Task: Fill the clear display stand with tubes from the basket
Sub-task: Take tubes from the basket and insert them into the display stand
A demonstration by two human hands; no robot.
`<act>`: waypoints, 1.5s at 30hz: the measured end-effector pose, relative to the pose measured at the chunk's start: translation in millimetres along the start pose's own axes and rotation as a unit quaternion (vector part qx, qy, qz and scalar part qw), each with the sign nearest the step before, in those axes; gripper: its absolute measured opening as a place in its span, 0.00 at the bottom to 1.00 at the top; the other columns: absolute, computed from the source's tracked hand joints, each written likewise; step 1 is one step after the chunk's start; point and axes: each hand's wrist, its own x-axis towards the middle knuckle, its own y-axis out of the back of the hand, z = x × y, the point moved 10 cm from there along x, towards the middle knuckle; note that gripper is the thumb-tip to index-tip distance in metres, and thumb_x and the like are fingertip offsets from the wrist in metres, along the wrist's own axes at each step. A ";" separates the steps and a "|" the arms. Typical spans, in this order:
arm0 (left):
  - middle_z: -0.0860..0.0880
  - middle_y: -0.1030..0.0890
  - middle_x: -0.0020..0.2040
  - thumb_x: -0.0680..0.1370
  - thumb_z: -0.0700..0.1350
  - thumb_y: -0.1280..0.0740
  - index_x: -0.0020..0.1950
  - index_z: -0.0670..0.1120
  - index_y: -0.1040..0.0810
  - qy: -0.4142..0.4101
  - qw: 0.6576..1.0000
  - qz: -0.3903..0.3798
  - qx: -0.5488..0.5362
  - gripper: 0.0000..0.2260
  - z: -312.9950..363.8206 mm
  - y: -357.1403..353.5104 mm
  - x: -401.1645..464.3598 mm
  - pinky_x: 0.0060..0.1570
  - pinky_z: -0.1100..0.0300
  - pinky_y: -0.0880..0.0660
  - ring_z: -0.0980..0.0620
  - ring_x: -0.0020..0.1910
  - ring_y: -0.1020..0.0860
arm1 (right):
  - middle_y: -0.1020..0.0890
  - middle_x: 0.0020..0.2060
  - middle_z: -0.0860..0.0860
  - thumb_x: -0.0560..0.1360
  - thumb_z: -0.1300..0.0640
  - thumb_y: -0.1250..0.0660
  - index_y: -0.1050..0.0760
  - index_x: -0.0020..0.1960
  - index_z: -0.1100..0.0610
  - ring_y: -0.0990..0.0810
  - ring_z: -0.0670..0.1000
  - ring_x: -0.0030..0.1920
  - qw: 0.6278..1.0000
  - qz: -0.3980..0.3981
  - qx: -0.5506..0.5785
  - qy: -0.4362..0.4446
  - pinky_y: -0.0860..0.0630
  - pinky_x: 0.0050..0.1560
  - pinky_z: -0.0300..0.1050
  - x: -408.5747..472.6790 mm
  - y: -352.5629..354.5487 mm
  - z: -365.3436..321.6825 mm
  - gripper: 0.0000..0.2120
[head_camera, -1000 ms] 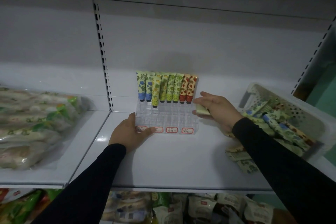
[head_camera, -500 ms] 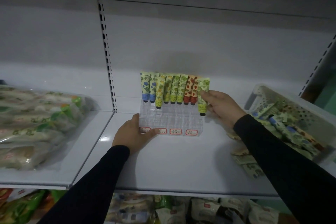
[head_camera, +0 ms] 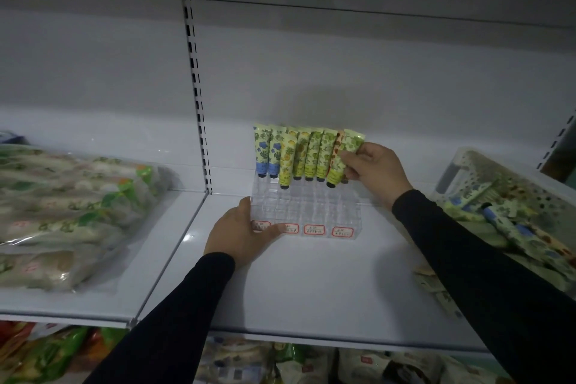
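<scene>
The left hand [head_camera: 241,235] grips the near-left corner of the clear display stand [head_camera: 307,210] at 6 o'clock, bracing it. Beyond, the right hand [head_camera: 372,170] pinches a green tube [head_camera: 344,156] at 1 o'clock, cap down over the stand's second row, tilted. If it goes in askew, it could miss its slot or knock the upright tubes [head_camera: 299,153] behind. The basket [head_camera: 467,165] sits well apart at 3 o'clock, holding more.
</scene>
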 end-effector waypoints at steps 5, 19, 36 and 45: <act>0.50 0.23 0.62 0.71 0.66 0.31 0.69 0.49 0.34 -0.001 1.000 0.004 -0.006 0.34 0.7 0.6 -0.4 0.48 0.63 0.35 0.54 0.54 0.26 | 0.16 0.33 0.55 0.74 0.52 0.29 0.22 0.46 0.67 0.18 0.48 0.33 0.999 -0.015 -0.034 0.006 0.21 0.41 0.53 7.4 -14.2 3.3 0.16; 0.50 0.22 0.60 0.70 0.67 0.31 0.68 0.49 0.33 -0.006 1.000 0.009 -0.006 0.34 -5.4 -3.3 4.6 0.47 0.62 0.34 0.51 0.56 0.24 | 0.17 0.37 0.60 0.80 0.51 0.38 0.26 0.46 0.67 0.18 0.46 0.32 0.975 0.028 -0.198 0.094 0.20 0.32 0.44 17.7 -25.7 -27.4 0.17; 0.52 0.22 0.59 0.70 0.69 0.32 0.67 0.50 0.33 -0.015 1.000 0.011 -0.007 0.34 -5.8 -3.8 5.3 0.46 0.63 0.34 0.55 0.51 0.27 | 0.19 0.34 0.57 0.79 0.51 0.37 0.31 0.38 0.60 0.16 0.48 0.36 0.971 -0.001 -0.220 0.092 0.20 0.41 0.49 14.8 -44.8 -18.6 0.16; 0.51 0.23 0.59 0.69 0.70 0.33 0.67 0.50 0.33 -0.009 1.000 0.010 -0.001 0.34 -9.2 -5.7 6.6 0.47 0.61 0.34 0.51 0.55 0.25 | 0.17 0.37 0.57 0.78 0.53 0.35 0.19 0.45 0.60 0.18 0.52 0.33 0.981 0.023 -0.165 0.098 0.18 0.38 0.52 21.5 -36.8 -29.9 0.11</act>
